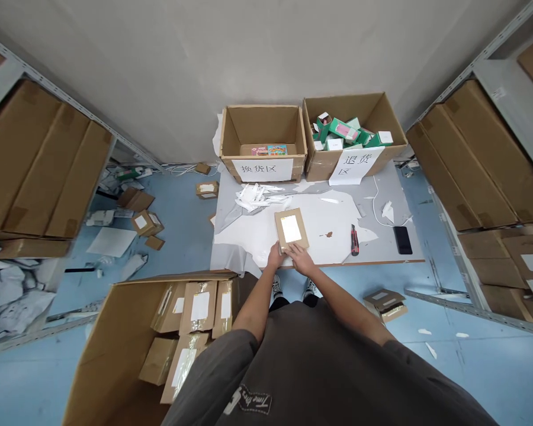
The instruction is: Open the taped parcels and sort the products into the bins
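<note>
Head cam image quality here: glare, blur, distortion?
Head view: looks wide-angle, shelf rails slanting steeply; head view: glare on clear tape inside the large carton; head view: label on the parcel is flat white, no print legible; head view: no obvious motion blur on left hand or right hand.

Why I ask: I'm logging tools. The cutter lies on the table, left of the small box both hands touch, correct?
Not left: the head view shows the cutter on the table, right of the small box that the left hand and right hand touch.
</note>
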Tool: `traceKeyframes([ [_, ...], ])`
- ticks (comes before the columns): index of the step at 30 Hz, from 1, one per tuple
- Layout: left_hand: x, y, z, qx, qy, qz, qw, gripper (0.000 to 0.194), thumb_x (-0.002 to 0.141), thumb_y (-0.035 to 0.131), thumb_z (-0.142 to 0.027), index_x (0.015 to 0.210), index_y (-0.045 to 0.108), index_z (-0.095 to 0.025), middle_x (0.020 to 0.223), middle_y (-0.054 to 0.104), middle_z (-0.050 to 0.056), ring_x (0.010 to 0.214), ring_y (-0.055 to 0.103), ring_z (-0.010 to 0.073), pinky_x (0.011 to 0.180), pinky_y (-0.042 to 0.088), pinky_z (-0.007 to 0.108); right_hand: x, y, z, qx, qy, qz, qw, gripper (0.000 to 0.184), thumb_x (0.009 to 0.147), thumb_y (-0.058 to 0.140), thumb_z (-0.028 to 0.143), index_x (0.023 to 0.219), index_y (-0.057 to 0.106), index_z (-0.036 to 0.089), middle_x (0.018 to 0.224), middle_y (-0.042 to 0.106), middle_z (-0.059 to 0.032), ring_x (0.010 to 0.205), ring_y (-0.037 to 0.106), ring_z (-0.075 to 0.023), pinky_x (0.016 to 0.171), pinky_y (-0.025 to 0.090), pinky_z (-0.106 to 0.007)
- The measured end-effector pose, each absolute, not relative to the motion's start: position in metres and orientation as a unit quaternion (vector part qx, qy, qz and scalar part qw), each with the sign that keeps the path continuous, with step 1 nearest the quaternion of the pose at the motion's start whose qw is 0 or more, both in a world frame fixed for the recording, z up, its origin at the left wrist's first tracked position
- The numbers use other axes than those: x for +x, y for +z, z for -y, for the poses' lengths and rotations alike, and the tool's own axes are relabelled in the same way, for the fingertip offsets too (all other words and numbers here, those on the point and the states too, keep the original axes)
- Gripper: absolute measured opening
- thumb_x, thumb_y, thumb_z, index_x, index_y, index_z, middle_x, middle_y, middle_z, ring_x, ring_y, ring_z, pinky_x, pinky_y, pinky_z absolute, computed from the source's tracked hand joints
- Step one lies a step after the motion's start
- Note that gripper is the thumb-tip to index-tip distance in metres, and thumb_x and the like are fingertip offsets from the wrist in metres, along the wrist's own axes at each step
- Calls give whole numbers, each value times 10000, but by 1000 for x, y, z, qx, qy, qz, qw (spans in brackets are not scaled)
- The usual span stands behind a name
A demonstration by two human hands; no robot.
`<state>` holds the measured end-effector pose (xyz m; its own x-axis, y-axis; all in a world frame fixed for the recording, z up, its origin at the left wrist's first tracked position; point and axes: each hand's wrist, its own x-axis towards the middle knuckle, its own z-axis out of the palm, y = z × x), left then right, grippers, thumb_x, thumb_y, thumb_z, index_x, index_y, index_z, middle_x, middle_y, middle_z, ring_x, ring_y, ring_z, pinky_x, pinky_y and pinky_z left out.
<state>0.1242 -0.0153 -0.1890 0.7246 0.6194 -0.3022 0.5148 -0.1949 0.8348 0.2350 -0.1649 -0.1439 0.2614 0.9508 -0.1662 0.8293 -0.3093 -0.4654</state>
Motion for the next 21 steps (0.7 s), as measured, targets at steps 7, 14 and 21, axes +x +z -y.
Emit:
traceKeyframes([
  [7,134,-169,27,821,-12,-366,439,1067,843,794,-175,1741,226,-263,1696,358,213,1475,526,378,1159,486,469,266,-152,183,-893,201,374,150,740,990,617,240,1694,395,198,1591,540,-200,1412,540,-318,1149,478,-452],
  [14,152,-161,20,793,33,-398,461,1086,772,925,-305,1698,360,-253,1495,532,187,1402,581,377,1162,490,473,258,-137,171,-878,191,408,162,666,994,499,150,1657,459,196,1260,663,-162,1230,587,-309,1064,546,-445],
  [21,136,-175,7,714,76,-396,572,1070,778,909,-425,1680,385,-188,1551,605,198,1432,592,346,1185,478,492,224,-117,159,-837,121,499,190,670,931,547,89,1582,594,244,1599,502,-181,1532,388,-382,1204,422,-568],
])
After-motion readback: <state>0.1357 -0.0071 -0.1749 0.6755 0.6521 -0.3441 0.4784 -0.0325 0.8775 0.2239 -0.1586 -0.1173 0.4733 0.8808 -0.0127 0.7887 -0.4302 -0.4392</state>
